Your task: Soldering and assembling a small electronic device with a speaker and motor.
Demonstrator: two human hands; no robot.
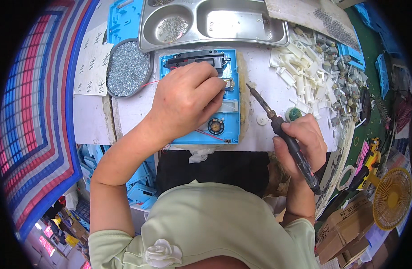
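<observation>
A blue plastic housing (233, 130) lies on the table in front of me. Set in it are a black frame (221, 56) along its far end, a small metal part (229, 84) near the right side and a round speaker (216, 126) at the near end. Thin red wires (208, 134) run across it. My left hand (183, 98) is over the housing, fingertips pinched beside the metal part; what they hold is hidden. Held in my right hand (309, 139) is a soldering iron (297, 154), its tip pointing up and left, apart from the housing.
A steel compartment tray (195, 42) with small metal pieces stands behind the housing. A round dark dish (130, 67) of screws sits left. To the right lie piled white plastic parts (300, 76), small motors (345, 83) and a green-topped round container (294, 113).
</observation>
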